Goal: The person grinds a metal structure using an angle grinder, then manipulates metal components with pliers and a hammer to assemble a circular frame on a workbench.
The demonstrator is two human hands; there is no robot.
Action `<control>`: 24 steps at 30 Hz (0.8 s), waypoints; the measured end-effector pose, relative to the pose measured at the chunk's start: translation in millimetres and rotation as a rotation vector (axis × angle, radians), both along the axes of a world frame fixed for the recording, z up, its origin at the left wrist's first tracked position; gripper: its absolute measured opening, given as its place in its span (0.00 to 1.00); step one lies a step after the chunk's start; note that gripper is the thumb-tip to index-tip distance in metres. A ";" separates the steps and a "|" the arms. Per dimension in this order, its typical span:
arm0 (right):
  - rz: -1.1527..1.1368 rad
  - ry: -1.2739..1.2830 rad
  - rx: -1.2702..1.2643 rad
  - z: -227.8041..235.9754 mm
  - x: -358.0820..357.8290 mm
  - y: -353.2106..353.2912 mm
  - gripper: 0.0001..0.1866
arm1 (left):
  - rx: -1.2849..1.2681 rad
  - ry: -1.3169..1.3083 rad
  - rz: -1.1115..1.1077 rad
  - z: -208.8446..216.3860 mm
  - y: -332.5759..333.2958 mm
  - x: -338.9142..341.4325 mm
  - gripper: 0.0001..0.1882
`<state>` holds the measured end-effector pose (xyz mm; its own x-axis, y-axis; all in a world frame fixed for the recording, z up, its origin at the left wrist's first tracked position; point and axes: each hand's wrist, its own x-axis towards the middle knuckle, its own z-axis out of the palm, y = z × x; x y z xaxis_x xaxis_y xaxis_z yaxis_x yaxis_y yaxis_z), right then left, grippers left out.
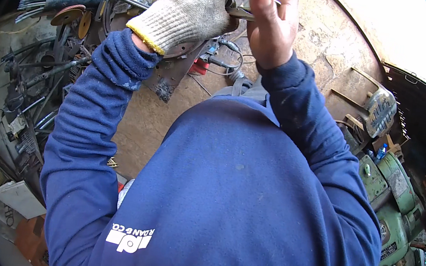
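My left hand (191, 10), in a whitish knit glove with a yellow cuff edge, is at the top of the view. Its fingers curl round a dark, shiny curved metal piece (241, 13). Bare and just to the right, my right hand (270, 31) has its thumb raised, and the metal piece runs in between thumb and fingers. The upper frame edge cuts off the fingertips and part of the piece, so its full shape is hidden. Below the gloved hand lies a rusty metal plate (169, 77).
Cluttered at left are a thick cut cable (75, 1), abrasive discs (68, 15) and scrap metal. A cabled tool (214, 61) lies beyond my torso. At right stand a green machine (395, 230) and an upturned small stool (380, 112). A white box (21, 199) sits lower left.
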<state>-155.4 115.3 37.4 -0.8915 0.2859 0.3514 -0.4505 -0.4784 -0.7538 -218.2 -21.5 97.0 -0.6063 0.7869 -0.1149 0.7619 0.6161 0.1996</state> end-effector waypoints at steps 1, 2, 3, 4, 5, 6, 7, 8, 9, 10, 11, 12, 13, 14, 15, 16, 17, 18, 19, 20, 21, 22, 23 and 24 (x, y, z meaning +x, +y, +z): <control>0.008 -0.023 -0.065 -0.7 -2.5 -2.5 0.50 | 0.010 -0.061 0.040 5.1 0.9 1.7 0.26; 0.013 -0.015 -0.153 -0.4 -4.0 -5.9 0.46 | 0.020 -0.121 0.081 11.5 0.8 3.9 0.27; 0.014 -0.049 -0.166 0.7 -2.6 -7.3 0.46 | 0.030 -0.180 0.124 19.9 0.2 7.1 0.28; -0.003 -0.094 -0.165 2.7 -0.1 -4.9 0.46 | 0.068 -0.103 0.074 30.9 4.4 13.1 0.29; -0.018 -0.133 -0.170 5.1 2.0 -3.2 0.46 | 0.212 0.003 0.010 35.5 -2.3 19.8 0.27; 0.001 -0.043 -0.177 0.0 2.9 -1.5 0.46 | 0.312 0.071 -0.022 36.7 -13.7 20.3 0.25; -0.017 -0.047 -0.162 -0.9 3.1 -1.1 0.46 | 0.409 0.143 -0.053 39.4 -28.3 21.0 0.24; -0.025 -0.048 -0.154 1.1 2.6 -3.1 0.46 | 0.362 0.232 -0.002 39.3 -45.4 32.6 0.20; -0.028 -0.045 -0.148 3.7 1.5 -6.6 0.47 | 0.369 0.172 0.064 33.2 -65.8 47.8 0.18; -0.045 -0.103 -0.166 2.2 -2.7 -9.9 0.48 | 0.356 0.145 0.058 20.9 -76.4 61.6 0.17; -0.052 -0.099 -0.165 2.2 -3.9 -11.5 0.48 | 0.343 0.114 0.055 13.6 -81.5 72.0 0.15; -0.058 -0.096 -0.165 2.4 -4.9 -11.9 0.48 | 0.291 0.169 0.079 9.5 -83.3 81.5 0.14; -0.064 -0.100 -0.158 3.6 -3.8 -11.7 0.48 | 0.245 0.216 0.106 3.9 -80.7 90.8 0.13; -0.051 -0.126 -0.139 5.6 -2.9 -10.2 0.47 | 0.275 0.296 0.128 -8.5 -82.3 94.2 0.14; -0.042 -0.121 -0.143 8.9 -0.1 -8.7 0.47 | 0.269 0.321 0.166 -14.8 -81.7 94.3 0.14; -0.033 -0.115 -0.151 13.4 3.0 -7.2 0.47 | 0.260 0.348 0.201 -18.2 -77.3 93.6 0.14; -0.025 -0.108 -0.158 15.3 4.3 -7.0 0.47 | 0.251 0.374 0.237 -22.1 -74.0 92.1 0.14; -0.056 -0.097 -0.162 2.3 -3.8 -8.2 0.46 | 0.269 0.436 0.227 -30.6 -73.7 90.5 0.10; -0.055 -0.030 -0.147 -0.1 -8.0 -7.4 0.46 | 0.270 0.425 0.235 -32.5 -73.9 89.3 0.09; -0.059 -0.063 -0.140 -1.6 -6.9 -7.7 0.47 | 0.271 0.415 0.243 -33.6 -74.2 88.1 0.08; -0.065 -0.096 -0.132 -2.2 -4.8 -7.4 0.48 | 0.273 0.404 0.249 -34.2 -73.9 87.2 0.07; -0.055 -0.115 -0.120 3.2 -3.5 -8.0 0.49 | 0.263 0.411 0.262 -32.3 -73.1 87.0 0.07; -0.046 -0.134 -0.107 8.5 -1.9 -8.0 0.50 | 0.262 0.411 0.264 -33.8 -75.1 87.0 0.07; -0.039 -0.152 -0.094 11.5 -0.9 -8.2 0.51 | 0.261 0.411 0.266 -37.7 -78.0 87.6 0.07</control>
